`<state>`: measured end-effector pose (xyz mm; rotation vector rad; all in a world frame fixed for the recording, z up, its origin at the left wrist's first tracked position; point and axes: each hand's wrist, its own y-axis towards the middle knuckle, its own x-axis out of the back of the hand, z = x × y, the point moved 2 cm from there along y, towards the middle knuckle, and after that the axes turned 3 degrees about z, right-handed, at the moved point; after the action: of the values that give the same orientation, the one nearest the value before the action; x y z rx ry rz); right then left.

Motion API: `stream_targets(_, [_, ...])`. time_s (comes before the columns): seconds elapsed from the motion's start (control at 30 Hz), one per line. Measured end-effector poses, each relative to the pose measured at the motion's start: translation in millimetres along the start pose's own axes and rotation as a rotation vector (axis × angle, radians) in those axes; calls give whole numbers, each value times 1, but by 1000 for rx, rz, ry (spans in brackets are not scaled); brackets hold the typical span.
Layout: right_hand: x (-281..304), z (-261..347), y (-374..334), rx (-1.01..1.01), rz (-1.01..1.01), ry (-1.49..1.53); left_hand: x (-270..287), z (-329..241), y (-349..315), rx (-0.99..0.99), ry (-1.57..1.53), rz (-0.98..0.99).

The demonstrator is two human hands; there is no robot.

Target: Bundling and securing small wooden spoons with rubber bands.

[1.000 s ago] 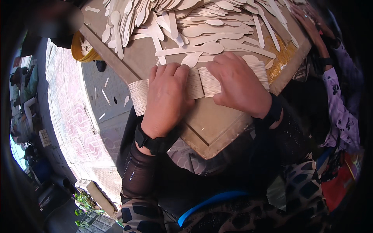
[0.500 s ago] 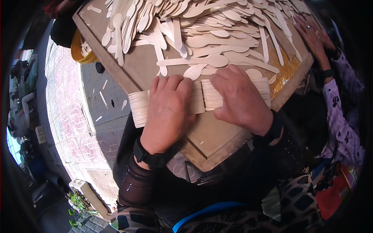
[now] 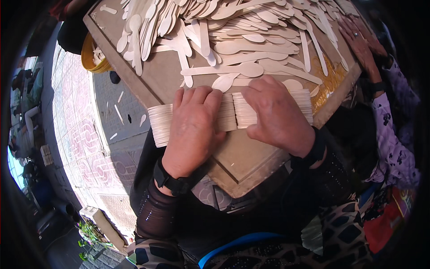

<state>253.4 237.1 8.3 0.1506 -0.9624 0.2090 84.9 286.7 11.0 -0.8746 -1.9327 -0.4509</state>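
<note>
Two stacks of wooden spoons lie end to end near the table's front corner, their thin edges facing up. My left hand [image 3: 191, 127] is wrapped over the left stack [image 3: 160, 122], fingers curled across its far side. Over the right stack [image 3: 306, 104], my right hand [image 3: 281, 115] bends its fingers in the same way, its thumb on the near side. A narrow dark gap shows between the stacks. Just beyond my fingers, a loose wooden spoon [image 3: 248, 69] lies crosswise. Both palms hide the middle of what they hold.
A large heap of wooden spoons [image 3: 251, 33] covers the far part of the brown table [image 3: 244, 163]. Yellow rubber bands [image 3: 329, 83] lie at its right edge. Another person's hands [image 3: 360, 42] rest at the right. A yellow basket [image 3: 93, 67] stands at the left, above fallen spoons on the pavement.
My hands and both stacks stay almost still. The other person's hands at the right shift very slightly.
</note>
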Motion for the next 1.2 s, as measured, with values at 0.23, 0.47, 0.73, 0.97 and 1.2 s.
stream_targets(0.23, [-1, -1, 0, 21, -23, 8, -1, -1, 0, 1, 2, 1])
stream_targets(0.47, [-4, -5, -1, 27, -2, -20, -4, -2, 1, 2, 9, 14])
stream_targets(0.73, [-7, -4, 0, 60, -34, -21, -2, 0, 0, -3, -5, -6])
stream_targets(0.97, [-6, -5, -1, 64, -21, -26, -4, 1, 0, -8, -24, 2])
stream_targets(1.2, [-5, -2, 0, 50, -7, -19, -2, 0, -1, -11, -9, 12])
